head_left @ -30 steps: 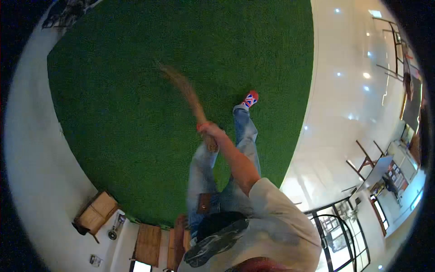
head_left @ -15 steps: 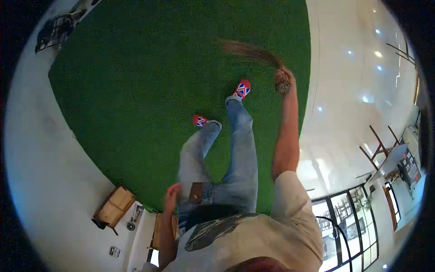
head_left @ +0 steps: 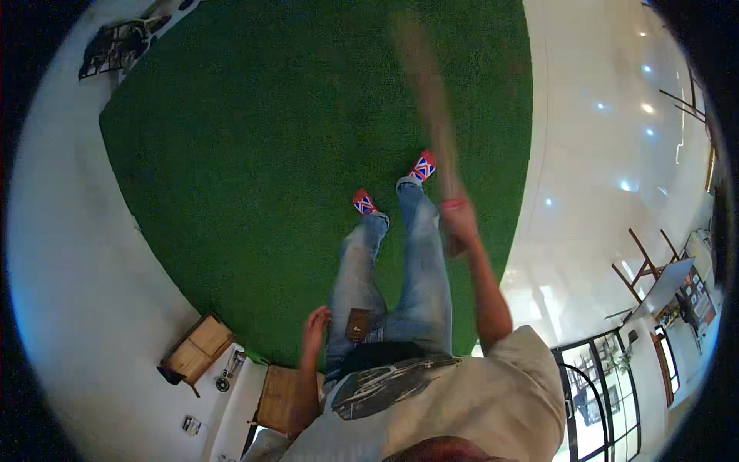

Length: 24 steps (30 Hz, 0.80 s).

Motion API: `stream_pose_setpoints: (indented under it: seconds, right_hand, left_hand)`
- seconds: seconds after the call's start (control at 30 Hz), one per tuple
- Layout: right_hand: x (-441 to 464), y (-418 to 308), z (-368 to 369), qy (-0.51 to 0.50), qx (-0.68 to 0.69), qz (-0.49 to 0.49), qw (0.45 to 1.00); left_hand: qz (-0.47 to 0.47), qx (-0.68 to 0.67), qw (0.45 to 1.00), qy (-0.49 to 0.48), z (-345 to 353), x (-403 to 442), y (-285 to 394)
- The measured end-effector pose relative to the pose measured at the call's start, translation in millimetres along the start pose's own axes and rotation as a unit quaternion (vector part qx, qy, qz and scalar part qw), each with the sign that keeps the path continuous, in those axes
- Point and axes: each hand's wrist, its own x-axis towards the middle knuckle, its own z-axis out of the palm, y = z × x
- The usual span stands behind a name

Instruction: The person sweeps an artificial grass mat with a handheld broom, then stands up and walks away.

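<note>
My right hand (head_left: pixel 460 222) is closed around the bound end of a broom (head_left: pixel 433 100) of thin brown bristles. Motion blurs the broom; its bristles stretch forward over the green carpet (head_left: pixel 254 138), past my right foot. Whether the bristle tips touch the carpet, I cannot tell. Beside my left thigh hangs my left hand (head_left: pixel 315 319), empty, its fingers loosely bent and apart. Both feet, in red and blue patterned socks (head_left: pixel 423 165), stand on the carpet below me.
A pale glossy floor (head_left: pixel 570 138) borders the carpet on the right, with a wooden-legged table (head_left: pixel 650 271) farther out. White wall (head_left: pixel 85 254) runs along the left. Wooden cabinets (head_left: pixel 198 350) stand at the lower left, and a glass door (head_left: pixel 604 385) is at the lower right.
My right hand has drawn back toward my body, and the broom has swung from pointing left to pointing forward. My feet have shifted slightly right in view. The left hand still hangs by my thigh.
</note>
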Motion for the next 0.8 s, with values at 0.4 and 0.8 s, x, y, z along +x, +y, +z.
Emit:
stream_pose_setpoints:
  seconds: [0.4, 0.8]
  right_hand:
    - [138.5, 15.7, 213.9, -0.025, 0.448, 0.058, 0.892]
    - [124.5, 133.1, -144.2, 0.356, 0.476, -0.001, 0.804]
  left_hand:
    - [-0.05, 0.104, 0.993, -0.012, -15.0, 34.9, -4.9]
    - [0.041, 0.121, 0.991, 0.047, 51.4, 53.6, 123.7]
